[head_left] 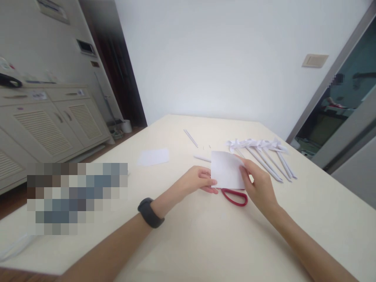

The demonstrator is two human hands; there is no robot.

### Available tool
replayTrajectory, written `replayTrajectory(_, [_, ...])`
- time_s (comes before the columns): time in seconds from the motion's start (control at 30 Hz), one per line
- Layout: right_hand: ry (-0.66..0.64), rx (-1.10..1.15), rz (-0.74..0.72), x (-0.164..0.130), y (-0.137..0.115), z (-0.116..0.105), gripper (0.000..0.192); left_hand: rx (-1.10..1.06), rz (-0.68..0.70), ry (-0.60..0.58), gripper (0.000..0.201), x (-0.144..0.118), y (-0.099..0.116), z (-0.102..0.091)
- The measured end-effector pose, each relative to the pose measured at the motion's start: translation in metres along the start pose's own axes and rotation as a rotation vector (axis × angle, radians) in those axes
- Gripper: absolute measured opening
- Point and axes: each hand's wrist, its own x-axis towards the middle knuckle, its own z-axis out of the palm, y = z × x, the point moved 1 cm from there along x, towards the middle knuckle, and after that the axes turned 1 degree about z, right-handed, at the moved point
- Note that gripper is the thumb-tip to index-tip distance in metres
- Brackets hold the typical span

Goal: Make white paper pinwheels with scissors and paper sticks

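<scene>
Both hands hold a white square of paper [226,169] just above the cream table [205,243]. My left hand [197,180] pinches its lower left edge; a black band sits on that wrist. My right hand [257,185] grips the paper's right edge. Red-handled scissors [235,197] lie on the table right under the paper, between the two hands, partly hidden by it.
A row of several white paper pinwheels on paper sticks [264,154] lies behind my right hand. A loose white sheet [153,157] and two thin paper sticks [190,138] lie further back. A blurred patch covers the table's left. Cabinets stand at left.
</scene>
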Motion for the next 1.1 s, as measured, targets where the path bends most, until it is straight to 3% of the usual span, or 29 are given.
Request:
replayTrajectory(0.07, [-0.012, -0.042, -0.144, -0.002, -0.004, 0.001, 0.045, -0.023, -0.001, -0.044, 0.027, -0.001, 0.001, 0.001])
replayTrajectory(0.2, [-0.194, -0.124, -0.295, -0.004, -0.006, 0.005, 0.054, -0.08, 0.038, -0.116, 0.032, -0.003, 0.005, 0.001])
replayTrajectory(0.4, [-0.343, -0.311, -0.35, -0.002, -0.003, 0.009, 0.058, -0.115, 0.056, -0.131, 0.033, -0.004, 0.007, -0.002])
replayTrajectory(0.63, [-0.337, -0.391, -0.404, -0.003, 0.002, 0.017, 0.06, -0.13, 0.069, -0.137, 0.03, -0.008, 0.013, 0.004])
replayTrajectory(0.9, [-0.347, -0.384, -0.406, -0.002, 0.001, 0.018, 0.053, -0.216, 0.101, -0.147, 0.021, -0.007, 0.014, 0.006])
replayTrajectory(1.0, [-0.366, -0.262, -0.357, -0.002, -0.004, 0.014, 0.047, -0.14, 0.042, -0.11, 0.024, -0.006, 0.01, 0.005])
replayTrajectory(1.1, [-0.347, -0.04, -0.197, -0.002, -0.008, 0.009, 0.044, -0.065, -0.036, -0.086, 0.025, -0.003, 0.005, 0.005])
